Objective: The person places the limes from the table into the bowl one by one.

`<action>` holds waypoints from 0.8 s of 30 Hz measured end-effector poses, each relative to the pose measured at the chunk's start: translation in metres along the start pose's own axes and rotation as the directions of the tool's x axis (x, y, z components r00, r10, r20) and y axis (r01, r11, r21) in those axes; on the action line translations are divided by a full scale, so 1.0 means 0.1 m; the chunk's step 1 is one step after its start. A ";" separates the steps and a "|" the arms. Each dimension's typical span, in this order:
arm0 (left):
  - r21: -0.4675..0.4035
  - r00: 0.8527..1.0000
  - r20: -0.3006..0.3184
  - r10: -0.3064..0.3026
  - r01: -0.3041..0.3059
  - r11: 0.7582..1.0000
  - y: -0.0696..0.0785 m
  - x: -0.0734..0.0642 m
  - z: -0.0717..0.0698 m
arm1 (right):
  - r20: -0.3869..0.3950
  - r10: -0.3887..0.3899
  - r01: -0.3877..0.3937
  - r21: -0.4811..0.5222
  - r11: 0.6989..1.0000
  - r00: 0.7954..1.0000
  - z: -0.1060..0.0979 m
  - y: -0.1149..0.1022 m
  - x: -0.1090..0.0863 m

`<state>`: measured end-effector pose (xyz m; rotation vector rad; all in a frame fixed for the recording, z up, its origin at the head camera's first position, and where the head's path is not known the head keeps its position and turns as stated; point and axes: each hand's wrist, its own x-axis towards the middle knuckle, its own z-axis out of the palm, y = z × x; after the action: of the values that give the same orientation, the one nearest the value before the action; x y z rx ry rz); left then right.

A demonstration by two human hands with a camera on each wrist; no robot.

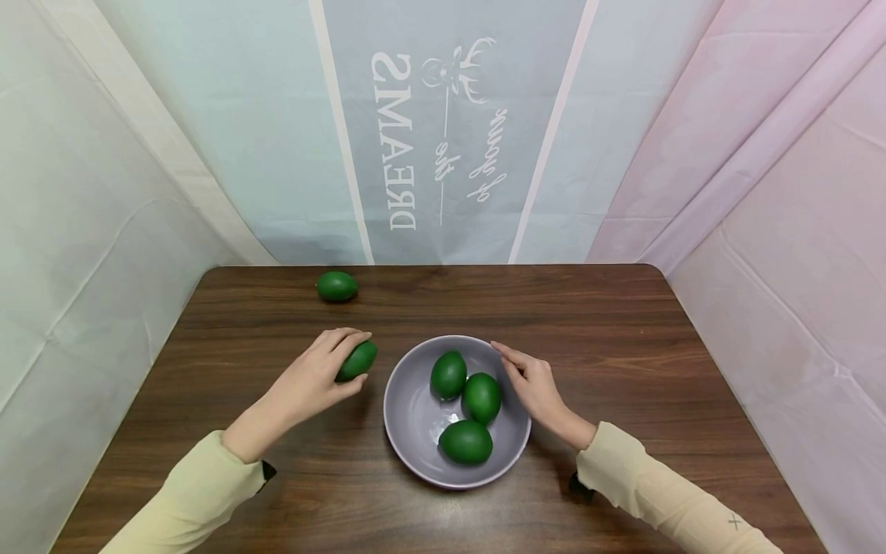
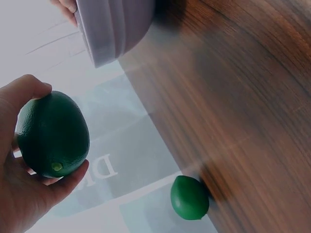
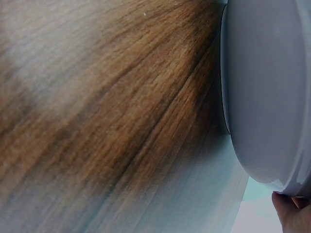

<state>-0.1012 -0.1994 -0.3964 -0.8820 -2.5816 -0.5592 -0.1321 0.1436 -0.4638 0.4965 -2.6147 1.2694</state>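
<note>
My left hand (image 1: 321, 373) holds a green lime-like fruit (image 1: 358, 360) above the table, left of the bowl. In the left wrist view, its thumb and fingers curl round the fruit (image 2: 56, 136), whose pale stem end shows. A grey-purple bowl (image 1: 415, 454) stands on the table with three similar green fruits (image 1: 466, 442) inside. My right hand (image 1: 540, 388) grips the bowl's right rim, its fingertips along the edge. The right wrist view shows the bowl's outer wall (image 3: 267, 87) and only part of that hand (image 3: 296, 216).
One more green fruit (image 1: 337, 286) lies near the far left edge of the dark wooden table (image 1: 588, 308). A printed cloth (image 1: 450, 138) hangs behind the table, and pale cloth walls (image 1: 796, 269) stand on both sides.
</note>
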 end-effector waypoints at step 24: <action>-0.030 0.996 0.010 0.085 -0.085 0.996 0.22 0.08 0.03 | -0.027 -0.022 0.022 0.011 1.000 0.999 0.00 -0.02 0.00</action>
<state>-0.0941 -0.1780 -0.3899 -1.0022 -2.5377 -0.5714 -0.1314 0.1427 -0.4626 0.5055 -2.5742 1.2760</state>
